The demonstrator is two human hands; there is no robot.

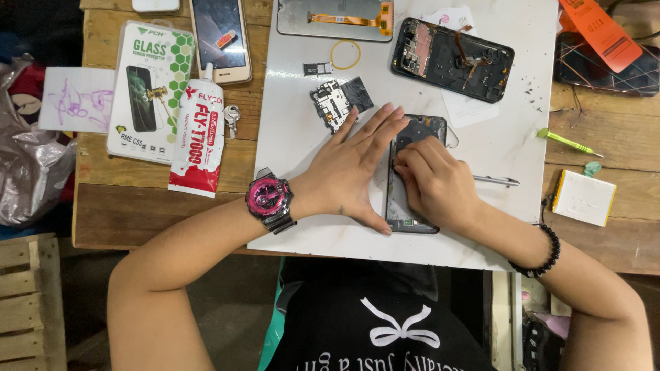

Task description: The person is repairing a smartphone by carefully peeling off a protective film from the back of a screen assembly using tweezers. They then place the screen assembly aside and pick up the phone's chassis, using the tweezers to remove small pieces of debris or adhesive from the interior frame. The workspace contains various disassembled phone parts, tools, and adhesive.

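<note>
Two hands work on an open phone in the middle of the frame.

The dark, flat phone frame [412,178] lies on the smooth white board [509,165]; the left hand [354,161] lies flat and open, steadying its edge, while the right hand [433,182], fingers curled, presses inside. Best to push softly and hold it steady. A glue tube [198,137] lies left on the rough wooden bench [137,206].
</note>
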